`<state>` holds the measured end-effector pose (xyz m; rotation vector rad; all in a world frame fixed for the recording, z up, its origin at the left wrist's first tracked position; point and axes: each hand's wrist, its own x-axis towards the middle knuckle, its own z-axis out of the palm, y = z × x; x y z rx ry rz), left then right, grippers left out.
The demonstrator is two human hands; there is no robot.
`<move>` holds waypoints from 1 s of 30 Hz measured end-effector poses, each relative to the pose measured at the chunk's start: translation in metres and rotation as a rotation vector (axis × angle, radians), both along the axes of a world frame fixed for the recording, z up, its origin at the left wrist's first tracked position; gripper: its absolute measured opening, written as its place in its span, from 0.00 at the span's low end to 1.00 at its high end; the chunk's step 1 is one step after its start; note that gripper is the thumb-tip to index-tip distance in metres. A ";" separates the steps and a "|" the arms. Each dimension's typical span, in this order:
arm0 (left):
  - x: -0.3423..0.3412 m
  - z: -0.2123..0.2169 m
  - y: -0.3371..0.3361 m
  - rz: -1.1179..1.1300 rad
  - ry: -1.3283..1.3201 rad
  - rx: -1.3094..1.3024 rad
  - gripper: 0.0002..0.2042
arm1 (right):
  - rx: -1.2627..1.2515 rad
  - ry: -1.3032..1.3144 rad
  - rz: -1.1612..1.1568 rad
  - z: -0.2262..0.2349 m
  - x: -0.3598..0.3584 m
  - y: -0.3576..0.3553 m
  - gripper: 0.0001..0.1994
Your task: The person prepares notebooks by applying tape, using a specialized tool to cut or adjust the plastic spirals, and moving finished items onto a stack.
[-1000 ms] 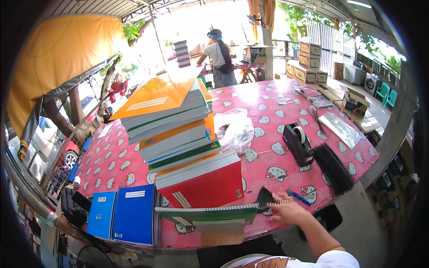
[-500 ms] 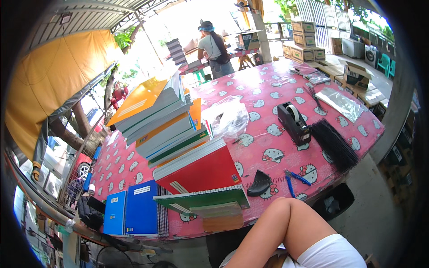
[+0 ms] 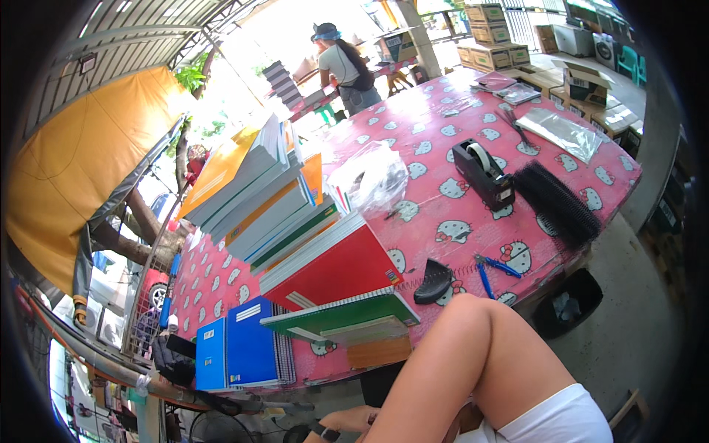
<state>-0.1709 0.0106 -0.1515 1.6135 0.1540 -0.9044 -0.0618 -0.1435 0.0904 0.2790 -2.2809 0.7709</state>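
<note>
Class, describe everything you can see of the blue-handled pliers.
The pliers have two slim blue handles and a small, dark, metal-looking head. They lie on the pink patterned table cover, right of the black wedge-shaped piece. The handles spread in a V, one toward the near edge, one rightward; the head points left and away. A thin dark coil comes close to the head; whether they touch cannot be told. Nothing grips them.

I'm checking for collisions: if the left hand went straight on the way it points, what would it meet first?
Probably the right forearm, just right of the left hand; depth is unclear, so it might pass beneath instead.
</note>
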 end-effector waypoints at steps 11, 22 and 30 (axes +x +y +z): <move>-0.031 0.038 -0.008 0.126 -0.295 0.364 0.12 | -0.629 -0.334 -0.457 -0.151 0.090 0.065 0.13; -0.057 0.000 -0.020 0.254 -0.077 0.272 0.14 | -1.147 -0.467 -0.710 -0.317 0.137 -0.006 0.14; -0.073 -0.010 -0.024 0.395 -0.133 0.140 0.16 | -1.007 -0.398 -0.713 -0.318 0.113 0.020 0.07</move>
